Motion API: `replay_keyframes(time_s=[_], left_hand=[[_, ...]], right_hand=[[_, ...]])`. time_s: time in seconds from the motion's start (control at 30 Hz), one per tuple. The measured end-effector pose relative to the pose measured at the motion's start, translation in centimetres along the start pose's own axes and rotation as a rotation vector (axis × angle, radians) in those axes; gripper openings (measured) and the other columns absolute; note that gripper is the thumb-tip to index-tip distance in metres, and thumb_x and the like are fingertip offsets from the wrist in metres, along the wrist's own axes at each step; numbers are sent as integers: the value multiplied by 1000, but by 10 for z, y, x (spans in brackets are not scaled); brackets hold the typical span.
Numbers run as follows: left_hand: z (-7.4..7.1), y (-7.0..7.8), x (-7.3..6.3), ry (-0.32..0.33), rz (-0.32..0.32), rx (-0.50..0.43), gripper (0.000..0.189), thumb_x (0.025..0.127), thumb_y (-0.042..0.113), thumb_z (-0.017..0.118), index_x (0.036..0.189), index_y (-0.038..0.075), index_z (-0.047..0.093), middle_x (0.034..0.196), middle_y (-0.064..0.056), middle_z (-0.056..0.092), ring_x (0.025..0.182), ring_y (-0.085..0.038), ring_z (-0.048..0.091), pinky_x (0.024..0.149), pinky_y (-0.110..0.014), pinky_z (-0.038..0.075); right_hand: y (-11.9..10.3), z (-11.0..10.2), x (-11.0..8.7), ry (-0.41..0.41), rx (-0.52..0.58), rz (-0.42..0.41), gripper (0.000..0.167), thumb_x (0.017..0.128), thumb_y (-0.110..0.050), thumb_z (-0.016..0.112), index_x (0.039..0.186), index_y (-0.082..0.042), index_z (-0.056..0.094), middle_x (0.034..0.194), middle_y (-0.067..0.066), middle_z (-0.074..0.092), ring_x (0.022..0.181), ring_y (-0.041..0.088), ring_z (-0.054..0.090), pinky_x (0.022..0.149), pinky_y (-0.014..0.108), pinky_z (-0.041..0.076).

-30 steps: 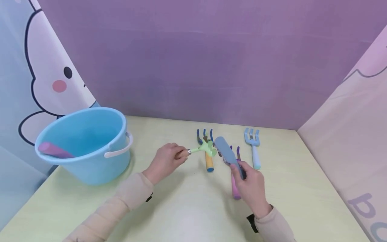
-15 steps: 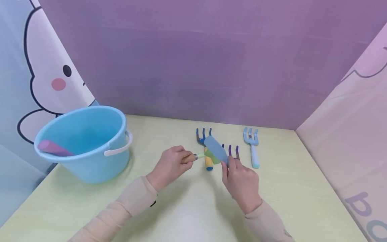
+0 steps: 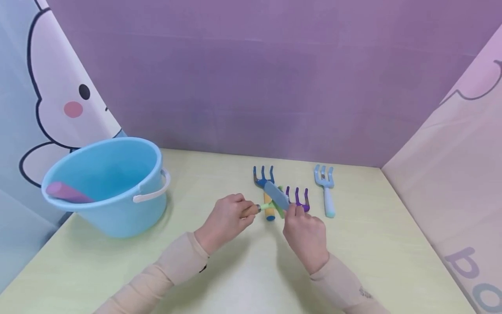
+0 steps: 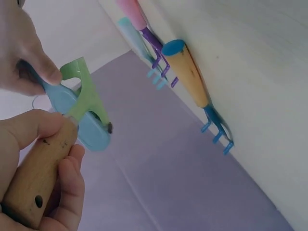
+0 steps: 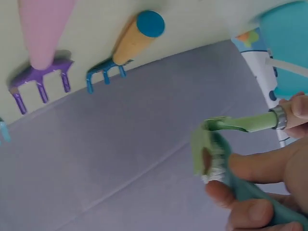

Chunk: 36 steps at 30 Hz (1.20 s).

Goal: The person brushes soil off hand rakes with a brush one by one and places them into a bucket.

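Observation:
My left hand (image 3: 226, 221) grips the wooden handle (image 4: 41, 173) of a small hand rake with a light green head (image 4: 86, 94). A brown smear of dirt marks that head in the right wrist view. In my right hand (image 3: 306, 235) is a blue scrubbing brush (image 3: 276, 195), held with its white bristles (image 5: 217, 166) against the green head. Both tools are up above the table, and the brush hides part of the rake's head in the head view. Just beyond lies a blue hand rake with a yellow handle (image 3: 269, 213).
A purple rake (image 3: 303, 206) with a pink handle (image 5: 45, 29) lies partly hidden behind my right hand. To its right is a light blue rake (image 3: 329, 201). On the left stands a blue bucket (image 3: 121, 220), a pink handle (image 3: 70, 192) leaning inside. A purple backdrop (image 3: 251, 87) closes the far side.
The brush has shifted left and down with my right hand, onto the green rake head. My left hand has moved slightly right and nearer, and the rake's head has turned.

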State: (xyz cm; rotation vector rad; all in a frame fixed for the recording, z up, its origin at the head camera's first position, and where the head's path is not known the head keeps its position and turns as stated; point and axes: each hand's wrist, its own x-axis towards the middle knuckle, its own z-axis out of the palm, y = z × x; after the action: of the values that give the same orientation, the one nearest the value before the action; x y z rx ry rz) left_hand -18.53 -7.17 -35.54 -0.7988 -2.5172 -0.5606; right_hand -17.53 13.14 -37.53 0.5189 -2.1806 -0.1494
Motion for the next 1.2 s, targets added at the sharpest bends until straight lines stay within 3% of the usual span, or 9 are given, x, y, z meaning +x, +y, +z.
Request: replay_keyframes(time_s=[0.17,0.33,0.53,0.63,0.67,0.87,0.93,1.2], left_hand=[[1,4,1,58,37,29,11,75,13,71,84,9,73,71,2,64,61,-8,53,58,-18,49],[-1,7,3,66,27,20,9,75,11,69,82,9,73,69,3,63,60,-7,53,57,-18,49],[-3,8,0,-25,-62,-21,9,76,13,69,83,11,74,72,4,66,61,-5,51,58,-17,47],[-4,5,-4,-25,-77,-21,8,75,12,69,81,13,73,72,6,66,60,-4,49,57,-16,45],[-4,4,-5,-16,-71,-15,7,75,12,69,81,13,73,73,6,67,60,-4,48,57,-16,44],[-10,3,-3,39,-23,44,9,75,11,70,83,12,73,69,5,62,59,-4,47,55,-15,44],[-10,4,-3,61,-2,78,10,75,12,71,85,11,73,68,4,60,58,-5,46,54,-15,44],[-9,13,-8,105,90,211,7,76,12,72,82,8,71,65,1,53,57,-10,43,52,-17,41]], right_hand=[[2,-5,5,-40,-30,-20,15,77,-6,61,84,7,65,58,11,60,34,8,33,32,19,21],[6,-5,6,-1,-14,-5,16,80,-8,58,86,6,65,61,12,61,33,12,39,31,21,23],[17,-4,8,34,69,139,20,80,-13,66,87,6,62,58,11,58,32,12,33,29,22,22],[23,-6,6,4,126,204,22,81,-15,66,89,5,62,59,11,58,33,12,32,30,23,23],[23,-7,5,2,147,207,23,86,-19,60,89,4,62,59,10,58,33,12,31,31,23,23],[10,-15,4,24,191,83,28,87,-24,53,83,3,61,57,8,57,32,11,34,30,21,22],[8,-16,4,4,179,47,23,81,-21,58,80,2,60,55,7,54,32,11,34,30,21,23],[4,-17,3,-5,27,-8,21,78,-13,63,83,7,63,53,8,53,32,9,30,30,21,19]])
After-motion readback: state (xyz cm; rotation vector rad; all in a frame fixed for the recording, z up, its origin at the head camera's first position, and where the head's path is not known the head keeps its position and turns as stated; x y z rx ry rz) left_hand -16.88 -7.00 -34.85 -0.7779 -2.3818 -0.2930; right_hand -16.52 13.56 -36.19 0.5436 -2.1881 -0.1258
